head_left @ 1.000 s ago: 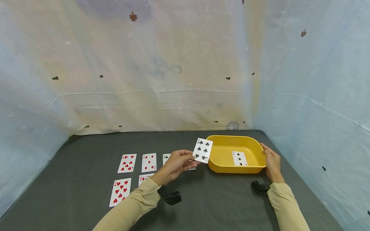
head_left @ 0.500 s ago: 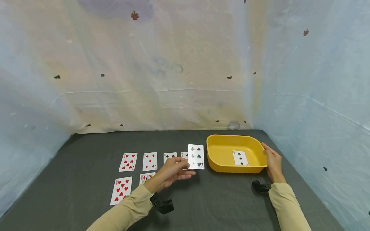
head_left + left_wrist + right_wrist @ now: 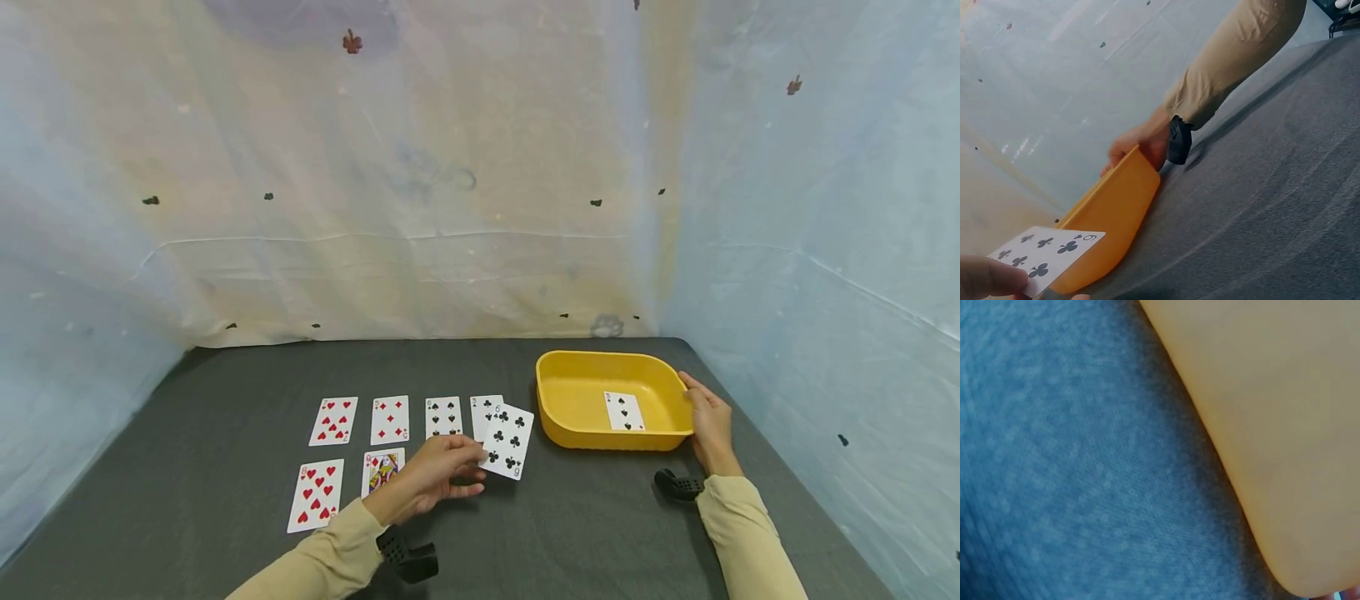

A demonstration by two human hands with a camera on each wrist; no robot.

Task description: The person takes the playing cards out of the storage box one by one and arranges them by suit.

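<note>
In the head view my left hand (image 3: 437, 475) pinches a six of clubs playing card (image 3: 507, 442) by its left edge, face up and tilted. The card overlaps another club card (image 3: 482, 406) at the right end of the back row. My thumb lies on the held card's face in the left wrist view. At the right, my right hand (image 3: 708, 423) grips the end rim of a yellow tray (image 3: 592, 440). Inside the tray lies a spade card (image 3: 624, 412). Most of the right wrist view is dark cloth and the tray's outer wall.
Left of the club card lie a spade card (image 3: 443, 415), a five of diamonds (image 3: 390, 419) and a seven of hearts (image 3: 333, 421). Nearer are an eight of hearts (image 3: 315, 496) and a diamond face card (image 3: 383, 471), partly covered by the left arm. Patterned sheeting (image 3: 420, 283) walls the dark table.
My left hand has drawn the six of clubs left and nearer, away from the tray's left edge to in front of the back row. My right hand keeps its grip on the tray.
</note>
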